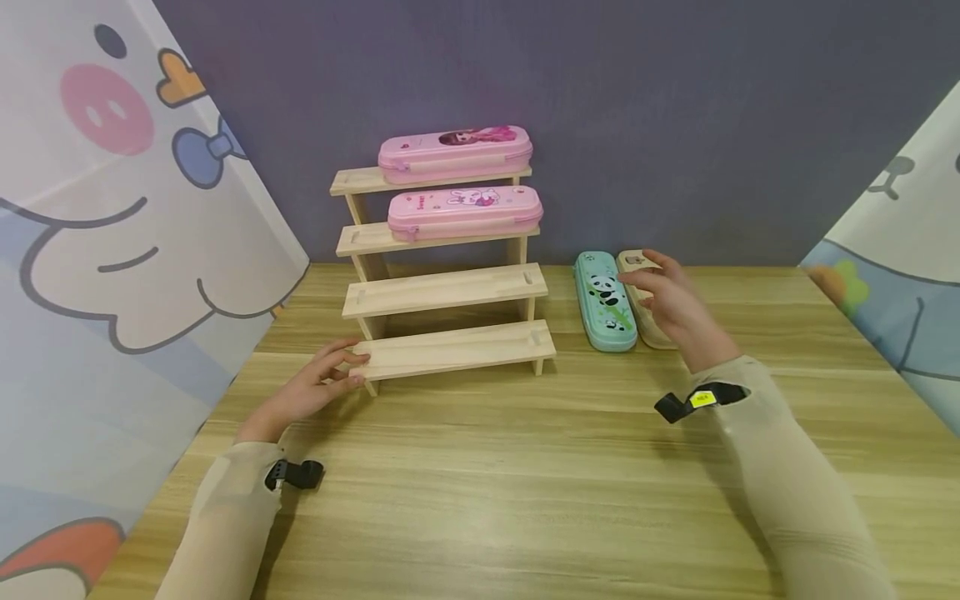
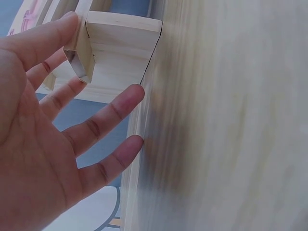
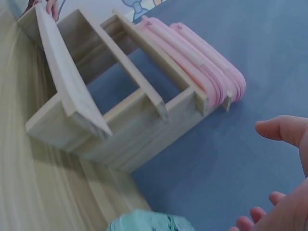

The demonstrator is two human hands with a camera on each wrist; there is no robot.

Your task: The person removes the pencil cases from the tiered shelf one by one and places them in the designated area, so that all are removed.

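Note:
A wooden stepped rack (image 1: 450,350) stands on the table. My left hand (image 1: 318,383) grips the left end of its lowest shelf board (image 2: 84,57), thumb on one edge and fingers beyond it; two fingers stretch out below. A pink pencil case with a girl's picture (image 1: 457,154) lies on the top step, and a pink rabbit one (image 1: 465,212) on the second. My right hand (image 1: 678,312) is over a beige pencil case (image 1: 652,329), partly covering it, with thumb and fingers apart. Beside that lies a mint-green panda pencil case (image 1: 606,300).
A dark grey panel (image 1: 637,125) rises behind the rack. Cartoon-printed sheets (image 1: 135,208) flank the wood-grain table (image 1: 495,492) on both sides. The lower two rack steps bear nothing.

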